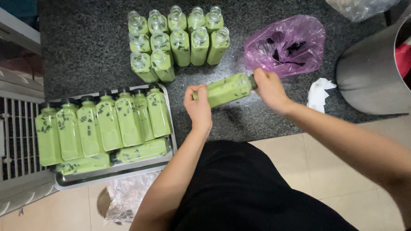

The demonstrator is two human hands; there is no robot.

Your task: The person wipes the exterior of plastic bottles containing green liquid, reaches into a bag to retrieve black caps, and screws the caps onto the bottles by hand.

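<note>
Both hands hold one green bottle (227, 89) sideways — left hand (198, 107) grips its bottom, right hand (269, 87) wraps its top (near the purple bag (295, 38)).

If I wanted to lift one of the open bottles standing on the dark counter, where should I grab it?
Probably around the flat sides of the body, just below the neck, coming from above and the near side. The open bottles stand upright, packed close, with no caps, so pinching the mouth risks a spill. The front-row bottle near the tray has its near side free.
</note>
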